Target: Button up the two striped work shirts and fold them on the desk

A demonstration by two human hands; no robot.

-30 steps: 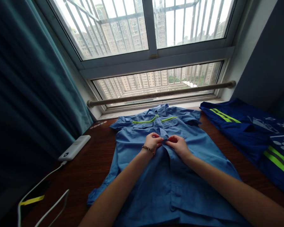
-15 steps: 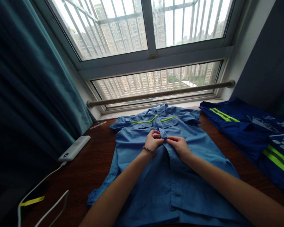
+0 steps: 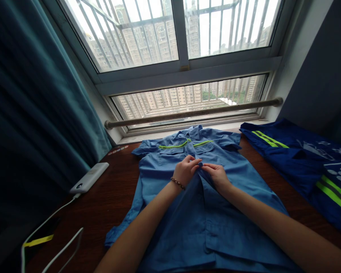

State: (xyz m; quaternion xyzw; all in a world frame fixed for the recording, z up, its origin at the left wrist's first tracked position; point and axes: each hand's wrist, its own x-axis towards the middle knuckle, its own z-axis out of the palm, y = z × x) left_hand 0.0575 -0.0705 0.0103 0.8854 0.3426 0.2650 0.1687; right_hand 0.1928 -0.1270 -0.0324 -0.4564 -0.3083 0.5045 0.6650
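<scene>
A light blue work shirt [image 3: 170, 212] with yellow-green chest stripes lies front up on a dark wooden table [image 3: 108, 204], collar toward the window. My left hand [image 3: 186, 170], with a bead bracelet at the wrist, pinches the shirt's front placket near the chest. My right hand [image 3: 217, 176] pinches the opposite edge of the same placket, fingertips meeting the left hand's. A small dark button shows between the fingertips.
A dark blue garment [image 3: 309, 163] with yellow-green stripes lies at the right of the table. A white power bank [image 3: 89, 177] with a white cable [image 3: 53, 235] sits at the left. A teal curtain [image 3: 34, 106] hangs on the left; a metal rail [image 3: 193, 112] runs along the window.
Both hands stayed at the placket; the fingers shifted, and the left fingertips now press closer onto the button against the right hand.
</scene>
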